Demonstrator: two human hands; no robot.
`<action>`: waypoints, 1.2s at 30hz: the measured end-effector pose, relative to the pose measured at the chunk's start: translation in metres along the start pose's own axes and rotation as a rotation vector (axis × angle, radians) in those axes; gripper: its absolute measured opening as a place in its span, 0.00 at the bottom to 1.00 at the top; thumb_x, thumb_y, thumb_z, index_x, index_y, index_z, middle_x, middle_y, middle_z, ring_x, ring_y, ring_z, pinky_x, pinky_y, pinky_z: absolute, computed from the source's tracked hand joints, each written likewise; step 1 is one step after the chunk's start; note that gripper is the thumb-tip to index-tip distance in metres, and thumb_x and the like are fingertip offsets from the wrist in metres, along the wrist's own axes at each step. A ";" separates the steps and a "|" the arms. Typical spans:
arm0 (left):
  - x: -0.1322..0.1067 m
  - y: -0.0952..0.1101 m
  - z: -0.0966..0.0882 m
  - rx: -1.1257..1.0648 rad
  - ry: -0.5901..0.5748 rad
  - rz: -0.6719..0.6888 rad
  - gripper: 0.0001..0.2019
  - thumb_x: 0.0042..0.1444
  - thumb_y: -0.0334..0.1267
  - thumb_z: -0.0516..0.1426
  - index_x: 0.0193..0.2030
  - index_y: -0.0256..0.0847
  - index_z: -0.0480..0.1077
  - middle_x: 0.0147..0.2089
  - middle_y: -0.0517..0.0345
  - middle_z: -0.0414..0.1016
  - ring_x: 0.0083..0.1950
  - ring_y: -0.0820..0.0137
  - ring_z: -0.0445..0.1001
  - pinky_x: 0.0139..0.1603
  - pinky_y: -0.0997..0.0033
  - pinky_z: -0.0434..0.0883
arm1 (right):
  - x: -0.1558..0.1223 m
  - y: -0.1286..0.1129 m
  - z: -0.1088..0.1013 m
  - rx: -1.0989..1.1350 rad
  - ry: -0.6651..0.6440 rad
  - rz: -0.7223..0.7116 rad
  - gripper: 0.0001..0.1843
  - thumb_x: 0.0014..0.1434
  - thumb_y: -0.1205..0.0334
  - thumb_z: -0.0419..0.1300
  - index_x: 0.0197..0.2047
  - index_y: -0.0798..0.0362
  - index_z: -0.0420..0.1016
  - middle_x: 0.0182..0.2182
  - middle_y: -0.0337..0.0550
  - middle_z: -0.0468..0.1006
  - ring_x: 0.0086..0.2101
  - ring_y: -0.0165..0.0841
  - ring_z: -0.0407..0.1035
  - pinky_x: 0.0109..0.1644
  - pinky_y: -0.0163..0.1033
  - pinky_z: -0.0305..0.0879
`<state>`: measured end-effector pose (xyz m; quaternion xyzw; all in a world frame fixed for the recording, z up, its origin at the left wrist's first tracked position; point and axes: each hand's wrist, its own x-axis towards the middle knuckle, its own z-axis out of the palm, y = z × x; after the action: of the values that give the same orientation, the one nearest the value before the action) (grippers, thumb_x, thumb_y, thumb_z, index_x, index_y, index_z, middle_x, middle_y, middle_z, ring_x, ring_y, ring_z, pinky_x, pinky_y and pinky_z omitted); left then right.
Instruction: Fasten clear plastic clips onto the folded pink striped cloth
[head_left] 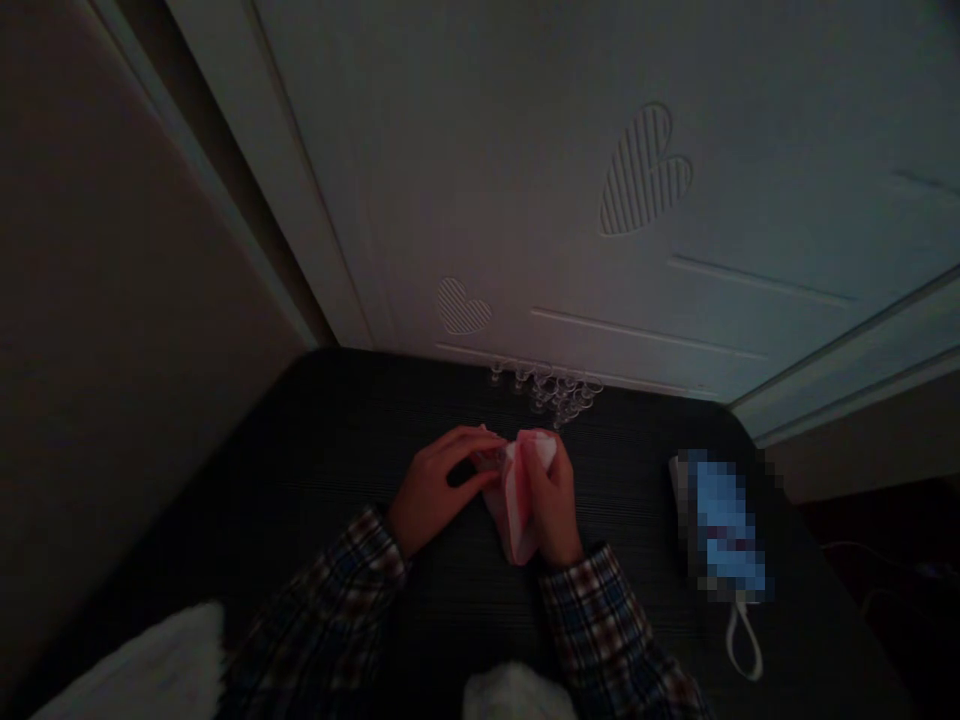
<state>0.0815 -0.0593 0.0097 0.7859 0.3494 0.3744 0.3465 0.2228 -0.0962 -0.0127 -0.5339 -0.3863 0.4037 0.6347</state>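
Note:
A pink and white cloth (517, 490) is bunched in my right hand (553, 500), whose fingers and thumb close round it. My left hand (442, 475) meets the cloth's left side. Its thumb and fingers pinch a small clear object (496, 456) against the cloth, but its shape is mostly hidden. Beyond both hands, several small clear stemmed glasses (555, 390) stand in a cluster at the back of the dark table (337, 430).
A white panel (480, 200) with raised hearts rises behind the table. To the right lies a blurred-out blue and white device (724, 530) with a wrist strap (742, 645). A brown surface (135, 330) borders the left side. White fabric (142, 670) shows at lower left.

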 end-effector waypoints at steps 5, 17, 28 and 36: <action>-0.002 0.001 0.005 -0.030 -0.022 -0.042 0.14 0.50 0.35 0.59 0.46 0.43 0.70 0.46 0.55 0.71 0.43 0.68 0.70 0.47 0.67 0.68 | -0.002 -0.003 -0.003 -0.210 0.144 -0.070 0.10 0.57 0.57 0.51 0.42 0.51 0.63 0.29 0.37 0.69 0.28 0.28 0.63 0.31 0.33 0.60; -0.002 -0.005 0.008 -0.331 -0.156 -0.231 0.17 0.50 0.38 0.58 0.48 0.40 0.69 0.40 0.54 0.75 0.41 0.66 0.73 0.46 0.64 0.70 | -0.005 -0.008 -0.003 -0.356 0.209 -0.154 0.10 0.55 0.59 0.54 0.41 0.51 0.63 0.29 0.37 0.71 0.27 0.30 0.66 0.31 0.35 0.62; -0.003 0.004 0.010 -0.576 -0.167 -0.332 0.23 0.53 0.37 0.55 0.56 0.44 0.55 0.39 0.56 0.74 0.39 0.68 0.74 0.42 0.67 0.70 | -0.011 -0.009 -0.001 -0.213 0.109 -0.261 0.22 0.53 0.65 0.55 0.52 0.51 0.58 0.46 0.47 0.66 0.43 0.34 0.65 0.48 0.42 0.62; -0.003 -0.002 0.011 -0.508 -0.163 -0.305 0.23 0.51 0.36 0.56 0.55 0.43 0.59 0.43 0.54 0.74 0.43 0.67 0.73 0.46 0.65 0.69 | -0.006 -0.016 -0.001 -0.002 0.033 -0.198 0.30 0.51 0.66 0.55 0.57 0.48 0.53 0.52 0.46 0.63 0.47 0.35 0.64 0.52 0.44 0.61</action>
<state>0.0888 -0.0641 0.0014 0.6399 0.3296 0.3293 0.6111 0.2233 -0.1039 0.0022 -0.5003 -0.4271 0.3299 0.6771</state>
